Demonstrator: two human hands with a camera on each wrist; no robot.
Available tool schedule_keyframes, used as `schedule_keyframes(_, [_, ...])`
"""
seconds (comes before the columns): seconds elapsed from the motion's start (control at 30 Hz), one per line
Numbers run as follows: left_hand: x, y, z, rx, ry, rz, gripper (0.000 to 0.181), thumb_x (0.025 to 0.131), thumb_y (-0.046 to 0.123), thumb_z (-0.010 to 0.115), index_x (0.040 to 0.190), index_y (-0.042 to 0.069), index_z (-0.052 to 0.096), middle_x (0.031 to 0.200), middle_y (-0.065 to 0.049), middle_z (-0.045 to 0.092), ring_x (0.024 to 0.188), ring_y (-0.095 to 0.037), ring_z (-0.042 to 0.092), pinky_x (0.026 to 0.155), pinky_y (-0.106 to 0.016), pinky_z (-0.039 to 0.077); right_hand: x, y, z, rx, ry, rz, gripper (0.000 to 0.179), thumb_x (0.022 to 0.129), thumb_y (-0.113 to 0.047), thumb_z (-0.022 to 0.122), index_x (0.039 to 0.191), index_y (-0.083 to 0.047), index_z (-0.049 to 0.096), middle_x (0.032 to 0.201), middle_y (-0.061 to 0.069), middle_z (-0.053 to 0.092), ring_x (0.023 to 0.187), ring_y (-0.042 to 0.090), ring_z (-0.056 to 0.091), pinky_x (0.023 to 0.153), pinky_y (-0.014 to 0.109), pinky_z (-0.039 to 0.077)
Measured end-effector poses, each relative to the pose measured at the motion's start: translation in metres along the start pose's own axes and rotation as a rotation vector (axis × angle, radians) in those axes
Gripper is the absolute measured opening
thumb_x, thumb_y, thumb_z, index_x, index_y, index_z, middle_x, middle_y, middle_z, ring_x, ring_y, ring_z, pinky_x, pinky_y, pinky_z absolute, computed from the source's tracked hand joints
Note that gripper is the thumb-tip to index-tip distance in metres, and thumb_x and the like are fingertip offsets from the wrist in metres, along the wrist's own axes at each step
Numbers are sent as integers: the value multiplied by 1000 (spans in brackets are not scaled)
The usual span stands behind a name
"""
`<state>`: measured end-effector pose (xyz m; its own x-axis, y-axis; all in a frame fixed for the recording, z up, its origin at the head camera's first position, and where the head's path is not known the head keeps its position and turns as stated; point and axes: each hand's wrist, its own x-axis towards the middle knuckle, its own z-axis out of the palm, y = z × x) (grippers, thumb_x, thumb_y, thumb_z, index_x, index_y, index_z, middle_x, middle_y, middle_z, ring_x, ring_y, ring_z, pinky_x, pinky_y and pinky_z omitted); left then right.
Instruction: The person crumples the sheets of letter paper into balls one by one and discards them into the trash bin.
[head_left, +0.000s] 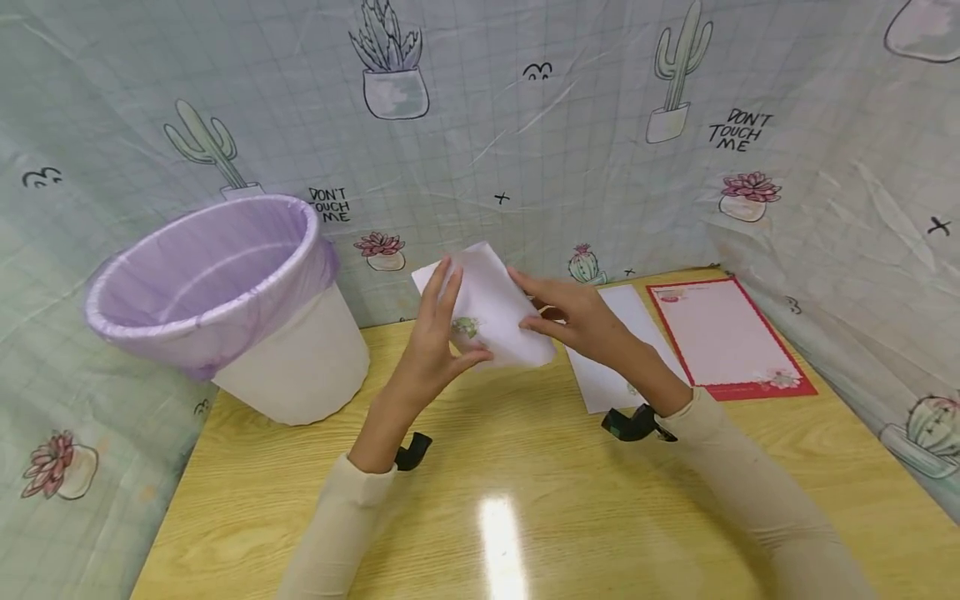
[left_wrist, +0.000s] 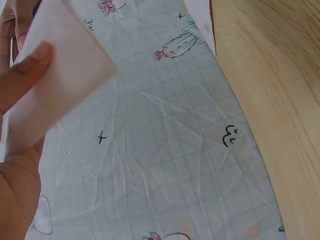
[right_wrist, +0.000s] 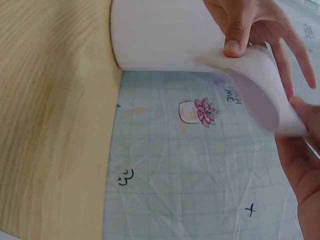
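Observation:
A folded sheet of white paper (head_left: 495,304) with a small green plant print is held up above the table between both hands. My left hand (head_left: 426,354) grips its left side, thumb on the lower edge and fingers spread over the face. At the right side, my right hand (head_left: 581,321) pinches the paper between thumb and fingers. Seen from the right wrist, the paper (right_wrist: 267,82) bends into an open curve, with the left thumb (right_wrist: 235,42) pressed on it. The left wrist view shows a plain layer of the paper (left_wrist: 75,75) under a thumb.
A white bin (head_left: 307,358) with a purple liner (head_left: 288,296) stands on the table's left. At the right lie a white sheet (head_left: 596,375), partly under the right forearm, and a red-bordered sheet (head_left: 712,329). A cactus-print cloth (head_left: 480,150) hangs behind the wooden table (head_left: 547,500).

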<state>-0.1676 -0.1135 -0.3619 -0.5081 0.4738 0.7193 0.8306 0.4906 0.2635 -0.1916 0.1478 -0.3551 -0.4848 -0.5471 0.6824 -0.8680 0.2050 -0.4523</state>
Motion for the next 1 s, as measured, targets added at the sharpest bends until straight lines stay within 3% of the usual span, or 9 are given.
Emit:
schedule_keyframes(0.17, [2,3,7,-7,-4,-16,126,64,8,96,163,17,18,158,-27,27,144,-41,33,107,-52,46,-2,-3,4,104,-109,87,75,87,-3,78,153,-1,43,137,22,61,99,27,73,79,29,61])
schedule_keyframes(0.3, [4,5,8,3,32,-31,118,68,5,95,161,29,27,159,-23,26,141,-41,35,103,-56,47,-2,-4,9,148,-173,73,77,86,-6,79,152,3,41,131,21,65,102,27,71,80,27,60])
schedule_keyframes(0.43, [6,8,7,16,50,-50,98,70,4,94,153,21,46,157,-23,30,136,-41,40,102,-56,45,0,-7,13,156,-221,53,77,86,-8,79,152,4,41,137,21,62,106,27,70,81,28,60])
schedule_keyframes(0.5, [6,8,7,26,76,-81,84,68,2,94,143,10,56,151,-24,37,131,-40,45,102,-52,47,-1,-9,14,178,-256,92,83,85,-11,82,155,1,37,147,20,54,115,27,66,87,31,59])
schedule_keyframes(0.67, [5,9,6,37,160,-139,69,65,1,96,127,4,66,133,-24,49,121,-37,51,101,-51,46,-1,-13,16,210,-310,192,99,81,-21,87,161,-9,30,157,13,43,132,27,55,103,38,52])
schedule_keyframes(0.77, [6,8,4,38,171,-135,64,64,5,97,121,3,67,127,-23,52,121,-37,53,109,-63,34,0,-14,16,179,-289,173,92,82,-20,86,158,-5,36,152,16,50,126,27,61,99,38,54])
schedule_keyframes(0.87, [7,6,2,21,151,-136,63,64,6,97,119,3,66,124,-23,53,126,-39,50,113,-66,26,1,-14,15,130,-288,124,86,84,-17,84,156,-3,39,149,16,53,116,24,66,92,36,57])
schedule_keyframes(1.0, [3,2,-5,-50,89,-147,70,61,2,98,122,2,63,125,-21,53,125,-36,49,107,-49,41,1,-13,13,57,-285,42,83,84,-18,85,154,-4,43,146,13,57,108,17,68,85,32,59])
